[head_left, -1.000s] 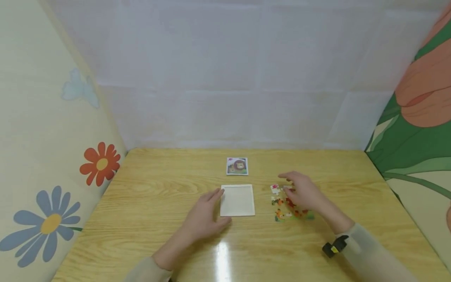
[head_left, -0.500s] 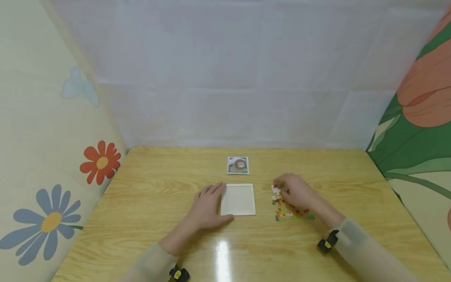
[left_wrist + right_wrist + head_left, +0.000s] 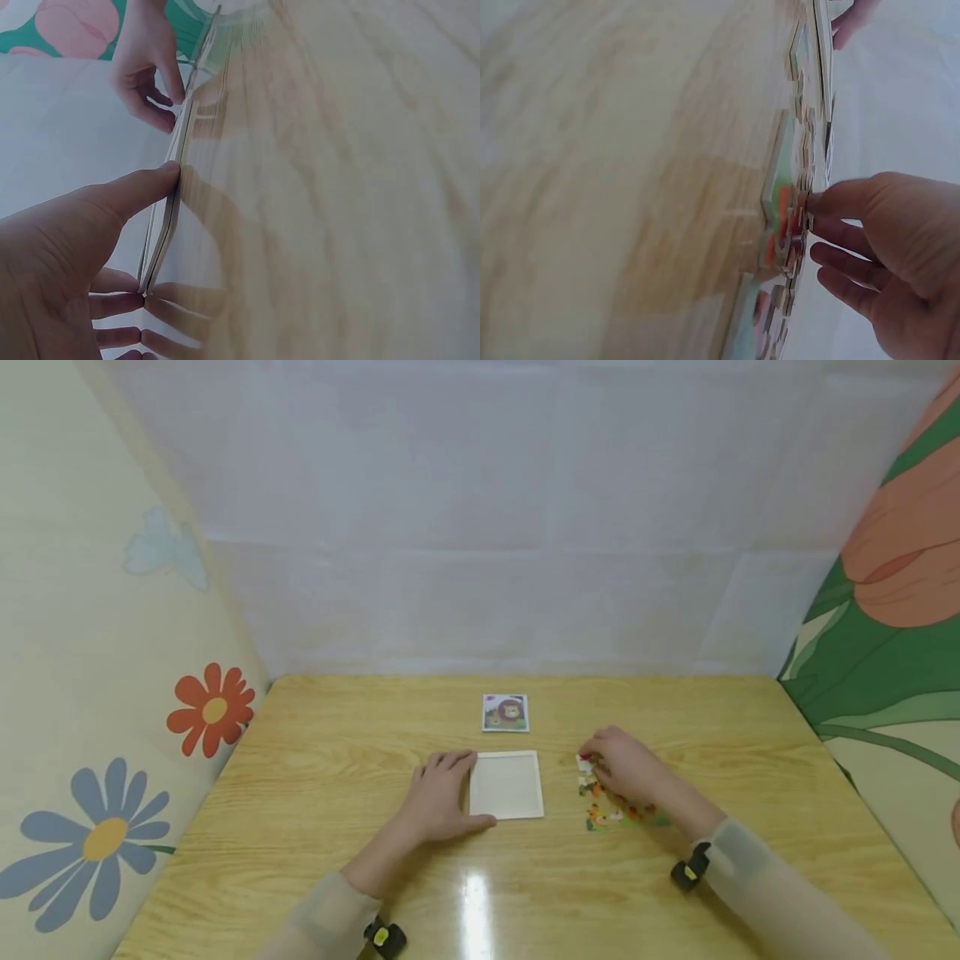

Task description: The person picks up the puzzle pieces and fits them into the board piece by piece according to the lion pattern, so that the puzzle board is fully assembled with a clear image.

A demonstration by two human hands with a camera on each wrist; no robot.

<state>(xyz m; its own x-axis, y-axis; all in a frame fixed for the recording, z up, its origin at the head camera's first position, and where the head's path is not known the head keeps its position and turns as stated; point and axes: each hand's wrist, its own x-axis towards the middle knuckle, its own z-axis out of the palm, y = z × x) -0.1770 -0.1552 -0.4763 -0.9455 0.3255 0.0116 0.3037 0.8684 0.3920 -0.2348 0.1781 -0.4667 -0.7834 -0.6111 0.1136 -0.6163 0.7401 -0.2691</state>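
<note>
My left hand (image 3: 437, 802) lies along the left side of a square white puzzle tray (image 3: 506, 786). Its thumb touches the tray's near edge and its fingers reach the far left corner, spread fairly straight. In the left wrist view the tray (image 3: 162, 238) shows edge-on beside the thumb. My right hand (image 3: 626, 768) is over the puzzle pieces on the right, thumb and index finger bent at a white piece with a pink flower (image 3: 583, 764). More pieces, orange and green (image 3: 597, 817), lie below it, partly hidden by the hand.
A square picture card of a lion (image 3: 506, 713) lies beyond the tray on the wood-grain table (image 3: 337, 727). White cloth (image 3: 480, 527) hangs behind the table, and flower-printed panels stand left and right. A black camera is worn on each wrist.
My right hand has moved left and lower over the pieces, its fingers closing at the pink-flower piece. My left hand has shifted slightly up against the tray; the tray stays put.
</note>
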